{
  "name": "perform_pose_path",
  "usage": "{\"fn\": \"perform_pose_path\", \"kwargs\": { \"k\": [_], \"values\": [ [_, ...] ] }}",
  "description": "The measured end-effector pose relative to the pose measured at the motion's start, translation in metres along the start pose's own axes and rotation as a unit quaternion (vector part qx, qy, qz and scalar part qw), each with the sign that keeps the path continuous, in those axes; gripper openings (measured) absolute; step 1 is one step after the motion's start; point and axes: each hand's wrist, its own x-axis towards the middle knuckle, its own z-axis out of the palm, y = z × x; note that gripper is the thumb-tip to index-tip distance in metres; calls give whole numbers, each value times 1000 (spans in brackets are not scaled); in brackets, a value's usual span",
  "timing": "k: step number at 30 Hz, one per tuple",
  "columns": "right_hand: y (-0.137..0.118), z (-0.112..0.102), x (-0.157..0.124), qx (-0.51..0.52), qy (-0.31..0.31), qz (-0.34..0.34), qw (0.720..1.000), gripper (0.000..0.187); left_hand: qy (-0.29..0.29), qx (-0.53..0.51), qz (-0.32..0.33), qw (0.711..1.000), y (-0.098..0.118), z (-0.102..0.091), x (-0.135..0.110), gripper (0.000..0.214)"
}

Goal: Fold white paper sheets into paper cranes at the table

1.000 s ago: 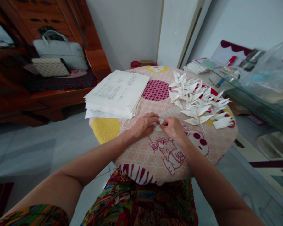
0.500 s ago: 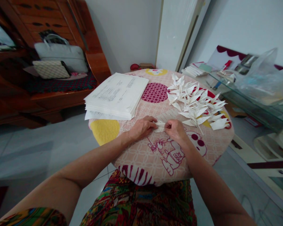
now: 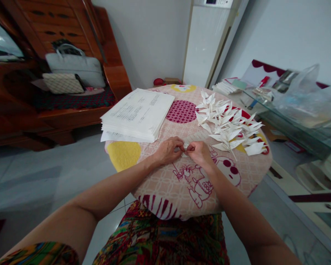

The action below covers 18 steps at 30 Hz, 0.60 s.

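Observation:
My left hand (image 3: 168,150) and my right hand (image 3: 200,152) meet at the middle of a round table (image 3: 154,184) covered by a pink patterned cloth. Both pinch a small folded piece of white paper (image 3: 184,151), which is mostly hidden between the fingertips. A pile of several folded white paper shapes (image 3: 228,123) lies just beyond my right hand. A thick stack of printed sheets (image 3: 138,114) rests on the table's far left, beyond my left hand.
A wooden bench (image 3: 71,106) with a grey bag (image 3: 77,68) and a checked bag stands at the left. A glass-topped table (image 3: 298,117) with plastic bags and papers is at the right. Grey tiled floor (image 3: 44,176) surrounds the table.
My hands have drawn closer together over the small paper, fingertips now touching. The view has tilted slightly downward.

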Motion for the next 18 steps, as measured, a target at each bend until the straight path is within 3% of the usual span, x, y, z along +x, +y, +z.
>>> {"fn": "perform_pose_path", "kwargs": {
  "k": [7,18],
  "values": [
    [-1,-3,-1,0,-5,10,1000,3,13,-24,-35,999,2,5,6,14],
    [1,-1,-1,8,3,6,1000,6,-32,-92,-41,994,-8,-9,1,37]
  ]
}}
